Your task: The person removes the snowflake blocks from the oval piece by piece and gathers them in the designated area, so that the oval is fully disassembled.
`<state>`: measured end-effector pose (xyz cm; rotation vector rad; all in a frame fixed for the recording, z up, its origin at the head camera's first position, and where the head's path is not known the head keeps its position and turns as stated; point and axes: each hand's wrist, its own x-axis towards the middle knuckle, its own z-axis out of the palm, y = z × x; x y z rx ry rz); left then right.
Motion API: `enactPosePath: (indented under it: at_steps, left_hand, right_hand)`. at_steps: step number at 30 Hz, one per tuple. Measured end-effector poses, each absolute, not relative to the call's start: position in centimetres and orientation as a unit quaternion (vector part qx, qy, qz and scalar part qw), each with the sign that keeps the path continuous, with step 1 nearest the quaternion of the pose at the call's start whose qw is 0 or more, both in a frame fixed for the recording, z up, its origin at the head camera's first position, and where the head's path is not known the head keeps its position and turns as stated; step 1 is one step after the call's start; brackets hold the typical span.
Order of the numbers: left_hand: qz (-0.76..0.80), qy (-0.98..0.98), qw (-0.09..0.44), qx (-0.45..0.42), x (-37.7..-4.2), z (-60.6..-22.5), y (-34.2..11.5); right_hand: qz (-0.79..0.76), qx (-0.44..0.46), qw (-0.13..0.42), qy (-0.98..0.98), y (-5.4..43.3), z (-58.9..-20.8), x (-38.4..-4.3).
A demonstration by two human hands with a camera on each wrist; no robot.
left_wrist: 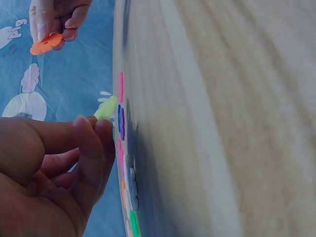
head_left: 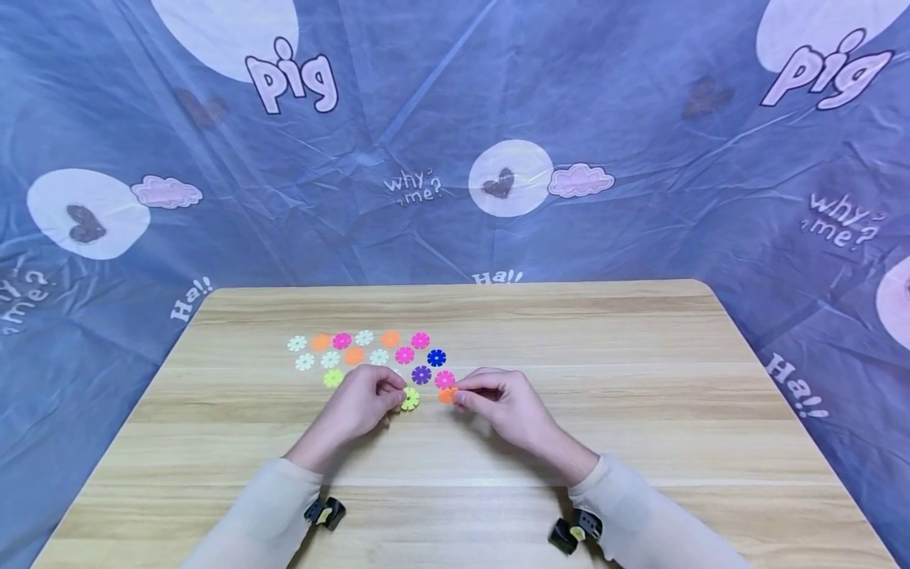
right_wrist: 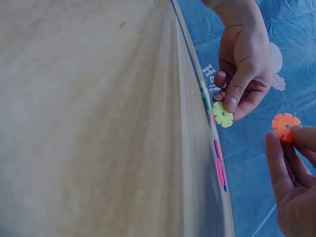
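Note:
Between thumb and fingers, my left hand (head_left: 366, 399) pinches a yellow-green notched plastic disc (head_left: 410, 399), a snowflake-shaped building piece. My right hand (head_left: 508, 403) pinches an orange disc (head_left: 447, 395) of the same kind. Both discs are held up over the table, apart from each other, with a small gap between them. In the right wrist view the yellow-green disc (right_wrist: 223, 114) shows its notched edge and centre slot, and the orange disc (right_wrist: 285, 126) faces the camera. Just beyond the hands lie a purple disc (head_left: 422, 374) and a pink disc (head_left: 444, 379).
More flat discs lie on the wooden table (head_left: 640, 356) beyond and left of the hands: a blue disc (head_left: 437, 358), a yellow-green disc (head_left: 332, 378), and several white, orange and pink ones. A printed blue cloth (head_left: 441, 237) hangs behind the table.

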<state>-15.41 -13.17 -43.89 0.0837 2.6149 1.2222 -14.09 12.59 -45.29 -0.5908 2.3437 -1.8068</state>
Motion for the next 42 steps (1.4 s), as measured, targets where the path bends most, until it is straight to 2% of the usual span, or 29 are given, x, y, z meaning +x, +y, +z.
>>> enactPosePath:
  at_steps: [8,21,29,42]
  left_hand:
    - [0.36,0.925,0.109,0.056,-16.2,-43.9,-12.6]
    - [0.295,0.95,0.067,0.082,-16.6,-44.1,-12.8]
    - [0.351,0.93,0.063,0.084,-16.1,-43.6,-13.7]
    - [0.464,0.884,0.058,0.023,-14.5,-42.7,-15.8]
  right_hand:
    - [-0.585,-0.188,0.045,0.787,12.8,-45.4,-14.2]
    - [-0.59,-0.152,0.093,0.787,12.4,-45.6,-14.1]
    - [-0.592,-0.136,0.107,0.787,12.0,-45.6,-14.1]
    - [-0.585,-0.083,0.135,0.795,11.1,-45.4,-14.5]
